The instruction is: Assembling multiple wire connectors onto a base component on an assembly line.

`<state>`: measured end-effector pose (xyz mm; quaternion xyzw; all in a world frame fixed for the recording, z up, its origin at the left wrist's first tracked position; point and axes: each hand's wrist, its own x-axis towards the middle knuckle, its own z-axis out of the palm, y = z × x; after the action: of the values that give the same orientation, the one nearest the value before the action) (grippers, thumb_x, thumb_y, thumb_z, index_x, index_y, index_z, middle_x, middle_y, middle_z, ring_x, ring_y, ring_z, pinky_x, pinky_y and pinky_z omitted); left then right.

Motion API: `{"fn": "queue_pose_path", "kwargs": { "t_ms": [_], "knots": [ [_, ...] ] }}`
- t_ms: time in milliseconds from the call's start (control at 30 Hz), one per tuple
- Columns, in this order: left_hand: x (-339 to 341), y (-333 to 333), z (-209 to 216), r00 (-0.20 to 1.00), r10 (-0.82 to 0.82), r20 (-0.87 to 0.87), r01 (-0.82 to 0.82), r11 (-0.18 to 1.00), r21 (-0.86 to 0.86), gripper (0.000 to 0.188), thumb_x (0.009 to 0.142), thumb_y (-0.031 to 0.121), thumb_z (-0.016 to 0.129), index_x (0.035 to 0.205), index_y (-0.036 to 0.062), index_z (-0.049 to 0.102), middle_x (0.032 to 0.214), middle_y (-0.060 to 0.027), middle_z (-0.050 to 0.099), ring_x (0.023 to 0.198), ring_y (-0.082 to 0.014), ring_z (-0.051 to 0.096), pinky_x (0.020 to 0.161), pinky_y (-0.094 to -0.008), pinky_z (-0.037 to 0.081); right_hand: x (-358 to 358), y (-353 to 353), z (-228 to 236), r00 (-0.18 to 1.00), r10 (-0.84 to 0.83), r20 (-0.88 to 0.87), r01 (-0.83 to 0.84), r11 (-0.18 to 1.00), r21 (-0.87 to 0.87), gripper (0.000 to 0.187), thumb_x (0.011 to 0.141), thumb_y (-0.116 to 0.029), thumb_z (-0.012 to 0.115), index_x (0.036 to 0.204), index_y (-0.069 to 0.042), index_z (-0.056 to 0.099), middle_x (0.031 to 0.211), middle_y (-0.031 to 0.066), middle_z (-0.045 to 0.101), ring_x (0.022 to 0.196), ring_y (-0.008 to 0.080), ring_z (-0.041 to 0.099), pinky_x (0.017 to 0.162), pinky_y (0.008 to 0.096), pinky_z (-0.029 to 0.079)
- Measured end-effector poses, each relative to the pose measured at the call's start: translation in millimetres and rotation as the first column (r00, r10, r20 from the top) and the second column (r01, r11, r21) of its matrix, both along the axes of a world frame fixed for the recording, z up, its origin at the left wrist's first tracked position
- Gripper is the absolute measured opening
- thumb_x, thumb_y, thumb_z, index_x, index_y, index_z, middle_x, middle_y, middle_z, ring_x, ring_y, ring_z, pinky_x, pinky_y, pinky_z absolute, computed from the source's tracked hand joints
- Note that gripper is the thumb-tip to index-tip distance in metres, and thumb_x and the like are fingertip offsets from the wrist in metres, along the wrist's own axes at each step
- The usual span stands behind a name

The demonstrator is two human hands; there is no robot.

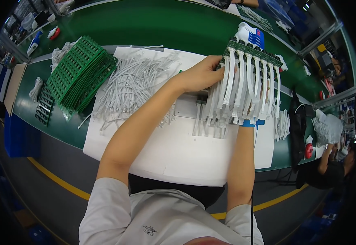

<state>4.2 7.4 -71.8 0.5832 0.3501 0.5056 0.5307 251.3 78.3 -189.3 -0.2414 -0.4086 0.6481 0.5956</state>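
My left hand (202, 75) is closed on the left end of a green circuit board (251, 53) raised over the work surface. Several white flat cables (249, 81) hang from the board in a row, with more cables behind them. My right hand (267, 86) is mostly hidden behind these cables, so its grip does not show; a blue wrist strap (251, 123) is on that wrist. Under the raised board, a grey metal plate (187, 107) and more hanging cables (199, 122) show near the white sheet (182, 151).
Left of the sheet's middle lies a loose pile of white cables (131, 81). Farther left leans a stack of green panels (80, 73), beside a small dark-slotted board (44, 106). A cable bundle (283, 124) lies right. A person (327, 165) sits at the far right.
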Motion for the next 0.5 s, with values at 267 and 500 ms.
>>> {"fn": "queue_pose_path", "kwargs": {
  "t_ms": [267, 500],
  "knots": [
    [-10.8, -4.1, 11.8, 0.993, -0.097, -0.065, 0.1, 0.993, 0.057, 0.045, 0.102, 0.042, 0.061, 0.122, 0.0016, 0.062, 0.092, 0.0001, 0.064, 0.079, -0.0065, 0.051, 0.069, -0.0243, 0.047, -25.0, -11.2, 5.8, 0.997, -0.078, 0.019, 0.078, 0.997, -0.004, 0.054, 0.103, -0.043, 0.051, 0.14, -0.004, 0.048, 0.13, 0.0165, 0.06, 0.115, 0.0258, 0.061, 0.093, 0.0383, 0.054],
    [-21.1, -10.7, 20.3, 0.968, -0.214, -0.129, 0.216, 0.976, -0.001, 0.047, 0.099, 0.039, 0.067, 0.125, 0.0008, 0.061, 0.106, -0.0031, 0.068, 0.091, -0.0093, 0.056, 0.081, -0.0274, 0.051, -36.4, -19.3, 11.7, 0.984, -0.178, 0.025, 0.178, 0.984, -0.008, 0.052, 0.103, -0.043, 0.05, 0.134, -0.002, 0.054, 0.122, 0.0179, 0.066, 0.105, 0.0251, 0.069, 0.084, 0.0366, 0.062]
  ]
}}
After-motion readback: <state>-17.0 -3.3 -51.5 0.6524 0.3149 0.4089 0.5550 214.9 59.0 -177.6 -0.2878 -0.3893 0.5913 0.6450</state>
